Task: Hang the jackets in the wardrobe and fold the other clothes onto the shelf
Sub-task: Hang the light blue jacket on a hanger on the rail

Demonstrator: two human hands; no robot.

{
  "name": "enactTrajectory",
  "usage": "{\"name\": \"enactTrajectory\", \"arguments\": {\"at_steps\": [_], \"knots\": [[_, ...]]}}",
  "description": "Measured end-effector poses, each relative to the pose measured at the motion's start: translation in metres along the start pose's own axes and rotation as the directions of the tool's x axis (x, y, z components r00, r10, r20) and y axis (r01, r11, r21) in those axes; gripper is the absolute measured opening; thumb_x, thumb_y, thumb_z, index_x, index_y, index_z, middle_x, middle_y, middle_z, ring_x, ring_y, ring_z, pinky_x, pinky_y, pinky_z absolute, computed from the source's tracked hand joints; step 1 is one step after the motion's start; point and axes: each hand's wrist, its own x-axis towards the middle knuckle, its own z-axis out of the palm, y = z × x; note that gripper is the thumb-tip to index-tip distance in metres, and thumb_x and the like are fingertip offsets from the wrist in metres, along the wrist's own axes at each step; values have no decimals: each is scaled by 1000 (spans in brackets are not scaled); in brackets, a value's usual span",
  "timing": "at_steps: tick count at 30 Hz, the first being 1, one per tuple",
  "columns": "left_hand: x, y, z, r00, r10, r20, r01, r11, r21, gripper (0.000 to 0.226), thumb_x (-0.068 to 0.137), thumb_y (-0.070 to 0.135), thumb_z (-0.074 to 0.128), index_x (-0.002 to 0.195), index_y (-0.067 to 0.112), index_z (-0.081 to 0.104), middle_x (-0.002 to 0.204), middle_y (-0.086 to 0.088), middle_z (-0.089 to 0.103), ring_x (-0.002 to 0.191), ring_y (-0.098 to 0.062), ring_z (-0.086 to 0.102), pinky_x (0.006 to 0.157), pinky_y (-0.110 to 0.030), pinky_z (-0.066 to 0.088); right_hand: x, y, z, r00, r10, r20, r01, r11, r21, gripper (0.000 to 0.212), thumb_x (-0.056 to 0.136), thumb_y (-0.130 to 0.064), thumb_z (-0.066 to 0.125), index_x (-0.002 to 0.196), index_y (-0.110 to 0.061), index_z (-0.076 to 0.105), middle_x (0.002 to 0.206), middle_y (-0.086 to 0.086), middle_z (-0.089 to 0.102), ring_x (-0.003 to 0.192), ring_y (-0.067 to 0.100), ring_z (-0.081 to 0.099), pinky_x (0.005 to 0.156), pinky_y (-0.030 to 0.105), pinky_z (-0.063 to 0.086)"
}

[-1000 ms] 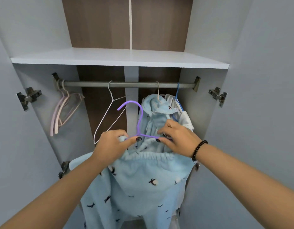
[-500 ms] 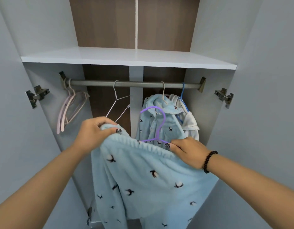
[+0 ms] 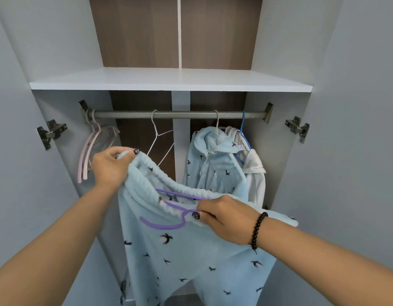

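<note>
At the open wardrobe, the left hand (image 3: 111, 167) and right hand (image 3: 224, 217) grip blue trousers (image 3: 186, 257), the right also pinching a purple hanger (image 3: 169, 225); two garments hang, the shelf (image 3: 169, 81) awaits folded clothes.

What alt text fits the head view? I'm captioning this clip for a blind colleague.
Two hands hold light blue bird-print pyjama trousers by the waistband before an open wardrobe; the left hand grips one end, the right hand pinches the other with a purple hanger. Behind, a matching blue top hangs on the rail under a white shelf.
</note>
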Motion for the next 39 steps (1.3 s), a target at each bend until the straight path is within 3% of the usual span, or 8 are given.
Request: {"name": "enactTrajectory", "arguments": {"at_steps": [10,16,21,25,28,32,35,39], "knots": [[-80,20,50,908,26,419,57,981,-185,27,76,2,74,60,24,72,58,11,68,54,2,61,54,-9,46,1,18,-8,989,130,-73,-123,988,98,27,99,-25,42,76,-13,51,63,3,54,57,20,47,60,39,44],[-78,4,43,887,145,439,-145,989,-32,18,98,23,52,109,19,66,103,2,72,98,-6,63,90,-23,49,-3,25,7,922,344,-177,-275,905,325,30,98,-19,48,75,-6,62,51,-6,53,51,7,48,52,17,36],[-117,-18,29,1000,25,-3,-25,995,-93,45,90,33,51,132,17,45,137,2,39,129,-11,36,108,-27,28,10,15,16,761,642,-97,-385,567,728,34,94,-8,48,64,-13,62,40,-8,35,34,5,28,38,16,26],[-171,-22,39,928,-294,228,338,922,-187,45,88,27,66,126,28,42,131,7,35,123,-9,40,102,-32,40,29,-8,28,665,740,95,-408,254,877,33,92,-3,45,62,-12,58,41,-4,34,30,7,25,34,14,21],[-192,-19,41,936,-148,319,202,969,-143,41,80,17,75,106,35,49,114,15,46,107,4,47,83,-12,39,43,-23,42,623,752,216,-376,45,926,28,93,-2,41,72,-9,58,42,-5,35,35,9,27,37,17,23],[-181,-21,31,882,-62,467,140,981,-133,27,81,6,68,94,29,63,95,9,66,87,2,60,72,-16,45,60,-35,54,611,735,292,-188,-223,956,22,97,-1,44,95,-1,66,61,4,48,50,11,49,46,21,48],[-165,-25,17,856,-165,491,282,943,-174,29,86,3,62,102,27,64,95,9,72,87,0,64,74,-16,49,69,-35,61,589,762,271,-206,-182,961,21,94,-7,54,108,-3,69,77,2,61,68,8,57,57,18,48],[-157,-24,7,699,-290,653,512,841,-175,14,89,12,60,98,19,69,91,2,75,88,-9,70,83,-27,54,75,-35,74,535,797,280,-244,-172,955,24,88,-14,66,112,-10,69,102,3,66,77,7,59,49,17,49]]}}
